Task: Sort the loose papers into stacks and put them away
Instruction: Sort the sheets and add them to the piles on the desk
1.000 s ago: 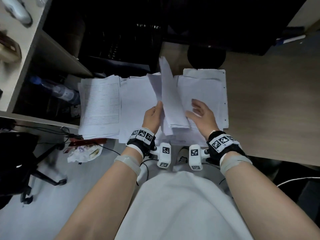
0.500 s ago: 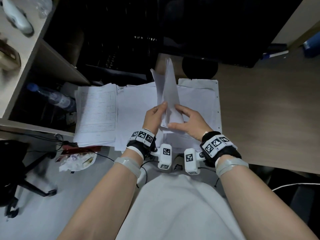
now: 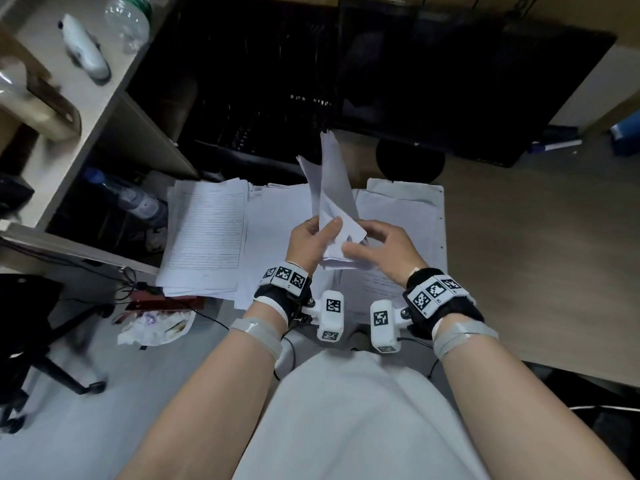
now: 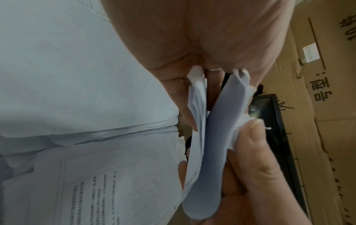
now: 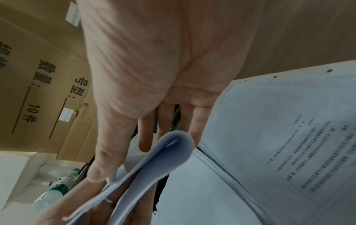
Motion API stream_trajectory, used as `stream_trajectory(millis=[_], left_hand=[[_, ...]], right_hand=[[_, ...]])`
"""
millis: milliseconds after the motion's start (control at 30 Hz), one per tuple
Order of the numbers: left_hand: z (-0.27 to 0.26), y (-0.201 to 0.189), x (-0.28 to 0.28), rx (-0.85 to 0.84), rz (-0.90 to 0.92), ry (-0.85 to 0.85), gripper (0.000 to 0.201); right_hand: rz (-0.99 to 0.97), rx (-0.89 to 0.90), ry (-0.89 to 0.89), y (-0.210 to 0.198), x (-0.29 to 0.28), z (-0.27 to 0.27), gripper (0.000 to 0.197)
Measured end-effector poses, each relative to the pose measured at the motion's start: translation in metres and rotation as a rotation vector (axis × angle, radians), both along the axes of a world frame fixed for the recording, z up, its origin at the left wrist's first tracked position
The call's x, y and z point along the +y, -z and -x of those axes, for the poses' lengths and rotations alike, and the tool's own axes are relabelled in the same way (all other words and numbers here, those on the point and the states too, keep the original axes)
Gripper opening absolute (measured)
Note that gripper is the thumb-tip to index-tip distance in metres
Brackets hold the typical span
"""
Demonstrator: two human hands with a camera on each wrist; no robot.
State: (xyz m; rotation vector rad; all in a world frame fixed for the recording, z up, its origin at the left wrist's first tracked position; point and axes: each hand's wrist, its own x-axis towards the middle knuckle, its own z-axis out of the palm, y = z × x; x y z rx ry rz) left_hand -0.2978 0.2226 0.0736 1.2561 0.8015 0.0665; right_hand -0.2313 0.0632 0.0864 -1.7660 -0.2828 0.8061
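Observation:
A bundle of white papers [image 3: 334, 199] stands nearly upright above the desk, its lower end bent over between both hands. My left hand [image 3: 322, 232] grips it from the left, thumb on the near face. My right hand [image 3: 358, 245] pinches the bent lower edge from the right. The left wrist view shows the curved bundle [image 4: 213, 137] with the right thumb [image 4: 256, 137] pressed on it. In the right wrist view the bundle [image 5: 154, 164] runs between thumb and fingers. Three flat stacks lie below: a lined form stack [image 3: 207, 233], a middle stack [image 3: 273, 220] and a right stack [image 3: 405, 209].
A dark monitor [image 3: 450, 81] on a round base [image 3: 410, 164] stands behind the stacks, beside a black wire rack [image 3: 259, 133]. A shelf unit [image 3: 114, 109] at left holds a water bottle [image 3: 135, 202]. A crumpled bag [image 3: 156, 327] and chair base [image 3: 52, 358] are on the floor. Bare desk [image 3: 536, 254] lies to the right.
My right hand left the right stack and took hold of the bundle. The bundle rose more upright, and its lower end now bends between both hands.

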Motion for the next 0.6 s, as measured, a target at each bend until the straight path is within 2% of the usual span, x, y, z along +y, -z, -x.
stream_trajectory(millis=[133, 233, 333, 367, 433, 533, 600], left_hand=[[0.005, -0.006, 0.004, -0.012, 0.003, -0.021, 0.010], [0.013, -0.006, 0.010, 0.005, -0.052, -0.061, 0.010], [0.021, 0.000, 0.021, 0.042, -0.103, -0.162, 0.010], [0.023, 0.003, 0.025, 0.059, -0.119, -0.190, 0.014], [0.027, 0.007, 0.027, 0.094, -0.155, -0.211, 0.015], [0.030, 0.012, 0.021, 0.132, -0.154, -0.137, 0.011], [0.030, 0.015, 0.016, 0.150, -0.131, -0.065, 0.006]], right_hand=[[-0.039, 0.031, 0.042, -0.001, 0.007, 0.002, 0.019], [-0.154, 0.160, 0.209, 0.000, 0.009, 0.003, 0.005], [-0.113, 0.183, 0.463, 0.014, -0.003, -0.001, 0.030], [-0.072, 0.160, 0.538, 0.020, -0.008, -0.002, 0.029], [-0.017, 0.188, 0.612, 0.028, -0.019, -0.001, 0.009], [0.014, 0.238, 0.587, 0.037, -0.028, 0.006, 0.019], [0.093, 0.211, 0.518, 0.043, -0.032, 0.010, 0.008]])
